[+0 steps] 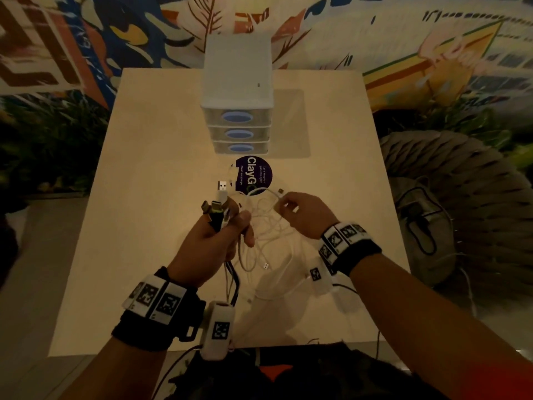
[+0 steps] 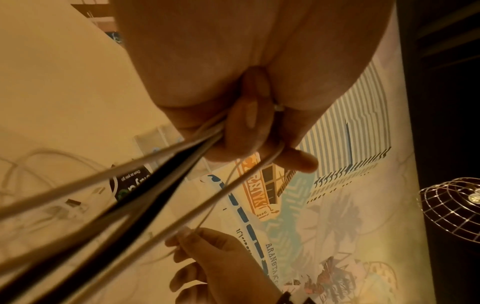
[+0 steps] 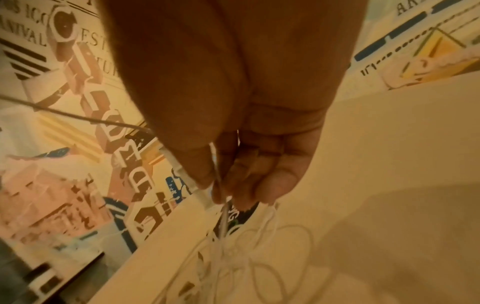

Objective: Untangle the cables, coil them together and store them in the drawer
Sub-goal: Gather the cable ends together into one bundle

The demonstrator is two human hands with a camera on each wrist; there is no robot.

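My left hand [image 1: 219, 229] grips a bundle of cables [image 1: 217, 210] with white and black USB plugs sticking up past the fingers; in the left wrist view the black and white cords [image 2: 145, 172] run out below the fist. A loose tangle of thin white cables [image 1: 265, 226] hangs between my hands above the table [image 1: 144, 168]. My right hand [image 1: 291, 207] pinches one white cable just behind its plug [image 1: 280, 192]; the right wrist view shows that white cable [image 3: 207, 197] between thumb and fingertips. The white three-drawer unit [image 1: 237, 93] stands at the table's far middle, all drawers closed.
A round purple sticker [image 1: 255, 176] lies on the table in front of the drawers. A grey bag [image 1: 427, 226] sits on the floor to the right of the table. A painted mural wall runs behind the table.
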